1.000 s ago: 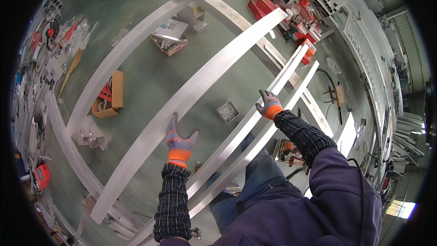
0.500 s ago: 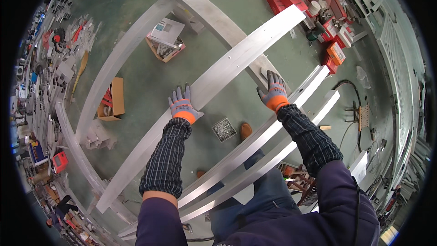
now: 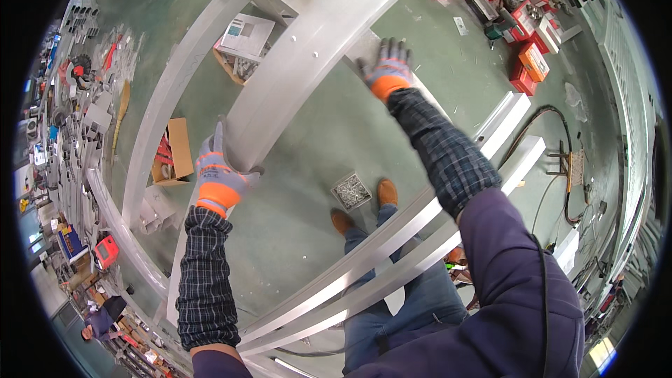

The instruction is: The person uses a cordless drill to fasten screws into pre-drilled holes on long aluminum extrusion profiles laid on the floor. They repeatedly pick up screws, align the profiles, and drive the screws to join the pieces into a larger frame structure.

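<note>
My left hand (image 3: pixel 225 173), in a grey and orange work glove, grips a wide silver metal beam (image 3: pixel 273 98) across its width, thumb on one side and fingers on the other. Small screw heads dot the beam, which runs from beside my left forearm up past the top edge. Stretched out with fingers apart, my right hand (image 3: pixel 390 73) is over a second metal bar (image 3: pixel 364 47) that crosses beneath the beam; whether it touches that bar I cannot tell. Two more long silver profiles (image 3: pixel 413 218) lie between my right arm and my legs.
On the green floor, a small box of screws (image 3: pixel 351 191) stands by my shoes. Cartons (image 3: pixel 183 150) sit inside the frame at left. Red boxes and tools (image 3: pixel 521 73) crowd the far right. A black hose (image 3: pixel 563 122) curls nearby. Metal stock (image 3: pixel 91 126) lines the left side.
The wide beam has shifted up and appears larger, nearer to me. My left hand moved left and closed round it. My right hand moved left and farther away. Both my shoes now show.
</note>
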`<action>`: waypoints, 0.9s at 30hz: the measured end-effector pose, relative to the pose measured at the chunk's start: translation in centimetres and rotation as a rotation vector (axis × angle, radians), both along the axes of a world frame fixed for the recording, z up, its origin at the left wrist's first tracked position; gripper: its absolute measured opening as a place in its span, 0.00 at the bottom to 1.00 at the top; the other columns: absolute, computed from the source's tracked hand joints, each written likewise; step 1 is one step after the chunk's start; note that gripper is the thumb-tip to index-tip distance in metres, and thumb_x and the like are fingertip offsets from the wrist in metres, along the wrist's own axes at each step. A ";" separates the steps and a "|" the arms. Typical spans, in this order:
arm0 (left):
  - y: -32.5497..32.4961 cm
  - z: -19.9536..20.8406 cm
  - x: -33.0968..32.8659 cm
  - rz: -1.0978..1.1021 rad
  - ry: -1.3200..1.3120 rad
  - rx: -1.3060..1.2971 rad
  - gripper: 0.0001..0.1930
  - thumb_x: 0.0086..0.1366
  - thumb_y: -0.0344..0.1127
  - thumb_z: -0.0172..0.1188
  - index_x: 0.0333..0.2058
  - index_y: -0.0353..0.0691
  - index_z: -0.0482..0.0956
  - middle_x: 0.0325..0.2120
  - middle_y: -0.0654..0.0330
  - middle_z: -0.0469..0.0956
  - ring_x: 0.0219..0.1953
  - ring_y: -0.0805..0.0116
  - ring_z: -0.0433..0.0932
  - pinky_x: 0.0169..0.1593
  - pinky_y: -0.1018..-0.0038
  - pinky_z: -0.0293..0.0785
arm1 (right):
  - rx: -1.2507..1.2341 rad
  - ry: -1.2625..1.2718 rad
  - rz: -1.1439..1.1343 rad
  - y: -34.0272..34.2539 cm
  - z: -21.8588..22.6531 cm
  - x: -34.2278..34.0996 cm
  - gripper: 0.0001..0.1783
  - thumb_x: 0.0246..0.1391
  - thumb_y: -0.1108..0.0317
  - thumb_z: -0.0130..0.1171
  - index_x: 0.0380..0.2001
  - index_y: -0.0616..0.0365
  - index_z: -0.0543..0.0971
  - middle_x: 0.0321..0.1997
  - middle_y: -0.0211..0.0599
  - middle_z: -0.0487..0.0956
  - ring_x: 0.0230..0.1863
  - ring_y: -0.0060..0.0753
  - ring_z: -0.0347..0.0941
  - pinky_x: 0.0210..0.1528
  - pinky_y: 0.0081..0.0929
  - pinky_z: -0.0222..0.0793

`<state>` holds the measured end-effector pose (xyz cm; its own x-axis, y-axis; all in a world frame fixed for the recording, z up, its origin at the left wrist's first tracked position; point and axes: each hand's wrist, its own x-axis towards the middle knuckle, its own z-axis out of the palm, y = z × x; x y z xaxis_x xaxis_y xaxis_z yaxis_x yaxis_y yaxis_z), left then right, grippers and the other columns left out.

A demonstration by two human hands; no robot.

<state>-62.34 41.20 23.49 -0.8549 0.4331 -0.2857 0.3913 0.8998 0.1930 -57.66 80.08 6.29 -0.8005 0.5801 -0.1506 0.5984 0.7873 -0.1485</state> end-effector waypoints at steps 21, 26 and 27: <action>0.9 -10.4 3.5 -0.039 0.013 -0.031 0.56 0.41 0.60 0.74 0.67 0.43 0.63 0.63 0.42 0.63 0.64 0.41 0.61 0.68 0.46 0.54 | 0.003 0.170 0.116 2.3 2.9 -21.5 0.51 0.64 0.31 0.40 0.75 0.60 0.52 0.80 0.49 0.52 0.80 0.52 0.44 0.80 0.44 0.38; 0.9 -10.9 3.5 -0.033 -0.046 -0.062 0.52 0.45 0.63 0.70 0.67 0.44 0.65 0.64 0.40 0.63 0.66 0.42 0.61 0.69 0.46 0.53 | 0.227 0.028 0.245 -7.8 0.3 -23.8 0.51 0.62 0.33 0.45 0.74 0.61 0.56 0.79 0.59 0.51 0.80 0.63 0.41 0.79 0.57 0.32; 1.0 -10.4 3.3 -0.029 -0.080 -0.078 0.53 0.47 0.64 0.69 0.69 0.46 0.63 0.65 0.42 0.62 0.67 0.43 0.61 0.69 0.47 0.52 | 0.152 0.044 0.433 -8.5 -0.3 -23.3 0.49 0.61 0.35 0.49 0.74 0.59 0.57 0.80 0.57 0.49 0.81 0.58 0.40 0.80 0.53 0.31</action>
